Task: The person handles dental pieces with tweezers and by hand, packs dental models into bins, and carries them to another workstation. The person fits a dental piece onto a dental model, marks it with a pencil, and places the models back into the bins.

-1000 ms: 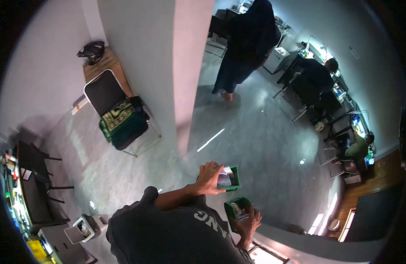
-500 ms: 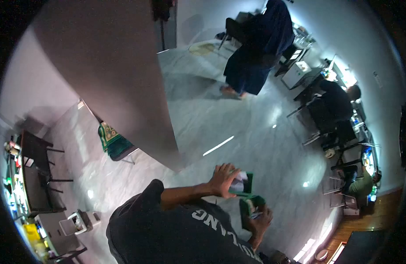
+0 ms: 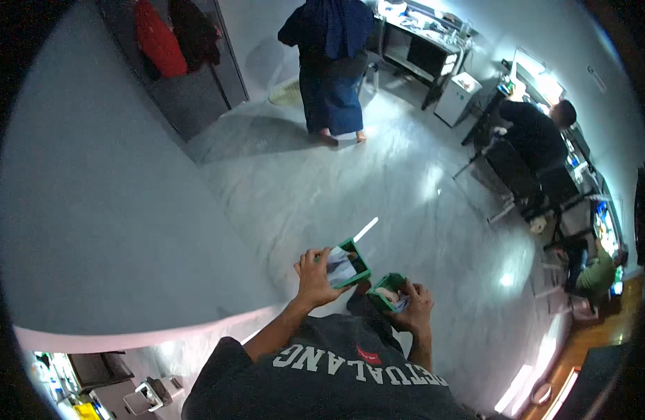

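Note:
My left hand [image 3: 317, 278] is wrapped round the left side of a green box [image 3: 363, 267], which holds pale, folded material. In my right hand [image 3: 415, 308] is a second green box [image 3: 378, 302], gripped at its right side, with whitish and dark items inside. Both boxes are held in front of my chest with their open tops facing me. They are close together, the left one slightly higher. Parts of the contents are too small to make out.
A person [image 3: 333, 70] in dark blue stands ahead by a workbench [image 3: 424, 31]. Two seated people [image 3: 536, 136] work at lit desks on the right. A white cabinet [image 3: 457, 99] stands between desks. A grey wall [image 3: 112, 210] rises close on my left.
The view has swung round the wall, hiding the chair with the green cloth and showing a door with hanging clothes. The standing person has moved left. Both boxes stay in my hands.

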{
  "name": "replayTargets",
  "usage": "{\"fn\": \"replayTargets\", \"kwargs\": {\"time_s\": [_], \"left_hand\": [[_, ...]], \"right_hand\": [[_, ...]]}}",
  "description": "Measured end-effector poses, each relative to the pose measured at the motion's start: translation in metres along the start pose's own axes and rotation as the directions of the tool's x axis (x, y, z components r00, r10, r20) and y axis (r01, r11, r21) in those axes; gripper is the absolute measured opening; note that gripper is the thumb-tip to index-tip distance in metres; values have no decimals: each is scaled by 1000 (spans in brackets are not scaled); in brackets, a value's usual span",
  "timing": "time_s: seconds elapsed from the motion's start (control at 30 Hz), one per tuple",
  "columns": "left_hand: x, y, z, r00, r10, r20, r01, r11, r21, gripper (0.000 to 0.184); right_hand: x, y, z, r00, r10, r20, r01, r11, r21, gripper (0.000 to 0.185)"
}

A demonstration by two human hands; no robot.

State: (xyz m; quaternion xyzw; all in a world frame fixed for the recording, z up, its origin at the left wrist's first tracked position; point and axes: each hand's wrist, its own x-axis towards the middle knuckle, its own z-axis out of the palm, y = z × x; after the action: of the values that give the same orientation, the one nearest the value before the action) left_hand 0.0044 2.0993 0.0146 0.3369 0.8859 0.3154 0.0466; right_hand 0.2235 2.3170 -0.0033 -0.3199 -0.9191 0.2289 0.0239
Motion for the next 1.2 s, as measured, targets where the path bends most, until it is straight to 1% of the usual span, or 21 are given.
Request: {"fn": "replayTargets", "kwargs": {"time_s": [0.07,0.1,0.2,0.3,0.4,0.43,0.53,0.63,0.73,0.8,0.87,0.97,1.0,1.07,1.1,1.13,1.2], "left_hand": [[41,16,9,998,-66,-2,66,998,22,112],[64,21,17,998,-62,-33,62,998,10,112],[130,41,32,993,-114,-23,115,993,40,112],[183,37,59,991,-113,-78,115,993,17,112],[249,47,73,990,-120,-76,121,993,12,109],[273,48,83,987,-146,-68,147,989,9,108],[343,44,116,976,-211,-43,212,977,13,108],[434,42,140,980,-191,-45,192,981,10,108],[532,59,143,993,-119,9,118,993,28,109],[607,77,141,998,-51,38,50,998,27,109],[683,92,134,997,31,73,-34,999,42,109],[789,119,129,989,144,46,-146,989,29,106],[821,127,131,982,185,31,-186,982,20,104],[883,140,139,978,198,64,-199,980,3,104],[911,143,148,975,208,72,-209,978,8,105],[937,145,157,974,214,73,-216,976,13,107],[981,147,179,987,148,56,-150,988,33,107]], "right_hand": [[55,15,-21,998,-55,6,55,998,-19,108],[81,23,-32,996,-83,-12,82,995,-54,108],[160,33,-75,991,-135,-7,135,989,-69,107],[228,42,-100,970,-245,0,243,963,-113,103],[299,54,-122,945,-326,-15,320,933,-166,98],[324,58,-128,943,-332,-22,323,928,-184,97],[399,70,-136,950,-310,20,311,944,-109,97],[482,71,-150,971,-217,103,226,970,-86,105],[552,87,-169,975,-206,83,209,978,-28,106],[602,84,-195,985,-114,129,122,991,-59,107],[649,90,-216,990,-99,100,102,994,-32,109],[729,102,-238,992,-86,94,83,996,38,109],[753,107,-242,995,-68,77,66,997,31,109],[810,115,-252,999,-31,37,30,999,10,107],[837,117,-257,1000,-17,14,16,999,40,103],[863,121,-262,1000,0,31,-1,999,40,101],[925,134,-271,999,-5,52,4,999,32,98]]}}
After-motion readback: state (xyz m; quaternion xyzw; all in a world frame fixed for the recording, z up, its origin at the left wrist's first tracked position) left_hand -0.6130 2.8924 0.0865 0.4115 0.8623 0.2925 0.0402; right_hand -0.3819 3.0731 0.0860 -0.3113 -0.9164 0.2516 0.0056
